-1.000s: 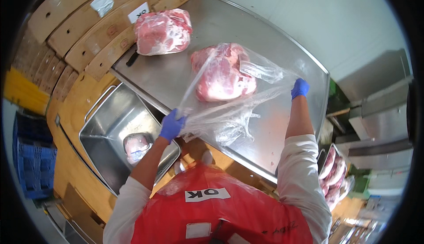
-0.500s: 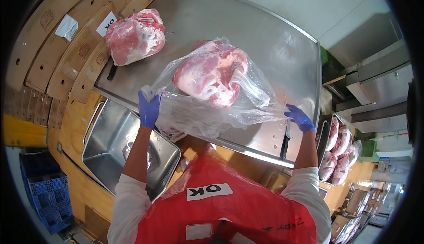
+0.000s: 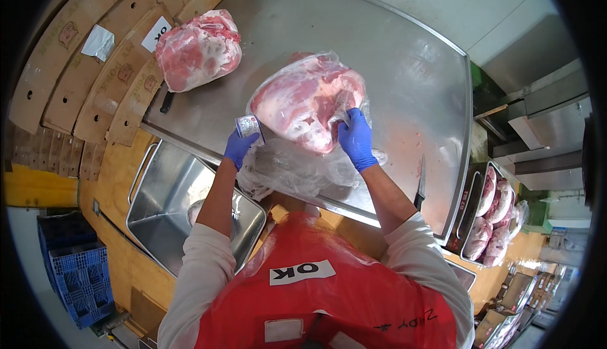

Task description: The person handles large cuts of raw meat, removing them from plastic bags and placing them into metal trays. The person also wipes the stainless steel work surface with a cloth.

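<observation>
A bagged cut of meat lies on a steel table, a second cut to its left. Folded cartons line the table's left edge; a knife lies right; a tray sits below.

A stainless steel table stands against a white panelled wall. Flattened cardboard boxes line its left side. A blue plastic crate sits on the grey floor.
</observation>
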Demonstrator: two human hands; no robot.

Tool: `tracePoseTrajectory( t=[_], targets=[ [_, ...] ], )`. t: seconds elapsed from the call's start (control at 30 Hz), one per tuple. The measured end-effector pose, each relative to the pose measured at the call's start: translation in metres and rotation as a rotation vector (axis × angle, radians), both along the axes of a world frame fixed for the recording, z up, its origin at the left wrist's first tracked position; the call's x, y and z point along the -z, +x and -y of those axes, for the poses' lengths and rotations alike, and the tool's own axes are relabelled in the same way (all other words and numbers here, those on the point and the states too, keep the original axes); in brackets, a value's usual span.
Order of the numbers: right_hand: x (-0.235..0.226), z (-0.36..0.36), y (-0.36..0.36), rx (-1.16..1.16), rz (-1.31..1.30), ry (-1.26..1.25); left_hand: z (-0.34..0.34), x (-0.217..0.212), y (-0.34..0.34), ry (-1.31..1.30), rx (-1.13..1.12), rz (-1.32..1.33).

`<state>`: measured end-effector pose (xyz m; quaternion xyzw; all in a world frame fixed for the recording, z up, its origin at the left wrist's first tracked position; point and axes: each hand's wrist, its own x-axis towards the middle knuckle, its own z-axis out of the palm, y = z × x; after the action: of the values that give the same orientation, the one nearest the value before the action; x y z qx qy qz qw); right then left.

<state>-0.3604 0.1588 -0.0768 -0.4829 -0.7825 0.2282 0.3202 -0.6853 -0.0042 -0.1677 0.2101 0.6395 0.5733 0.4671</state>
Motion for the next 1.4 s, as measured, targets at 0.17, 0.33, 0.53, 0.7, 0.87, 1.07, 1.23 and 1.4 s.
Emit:
tracePoseTrajectory(
  t=[0.17,0.33,0.53,0.7,0.87,1.07,1.23,1.4],
  targets=[
    [0.021,-0.027,0.09,0.06,0.189,-0.057,-0.012,-0.004,0.015,-0.159,0.092,-0.016],
    [0.05,-0.04,0.11,0.194,0.187,-0.007,0.017,0.0,0.007,-0.267,0.407,-0.086],
    [0.007,-0.028,0.13,0.092,0.228,0.137,0.095,-0.006,0.032,-0.368,0.481,-0.474],
    [-0.001,-0.047,0.156,-0.059,0.464,-0.075,0.127,-0.008,0.05,-0.184,0.365,-0.476],
    [-0.102,-0.085,0.113,-0.38,0.341,-0.713,0.132,0.026,0.068,-0.217,0.075,-0.685],
    [-0.03,-0.154,-0.057,-0.347,0.213,0.044,0.113,0.018,0.075,-0.018,-0.14,-0.966],
    [-0.039,-0.159,-0.227,-0.221,0.141,0.148,0.105,0.028,0.067,-0.102,-0.109,-0.31],
    [-0.068,-0.169,-0.265,-0.407,-0.345,-0.381,0.09,0.003,0.057,-0.075,-0.328,-0.12]
  ],
)
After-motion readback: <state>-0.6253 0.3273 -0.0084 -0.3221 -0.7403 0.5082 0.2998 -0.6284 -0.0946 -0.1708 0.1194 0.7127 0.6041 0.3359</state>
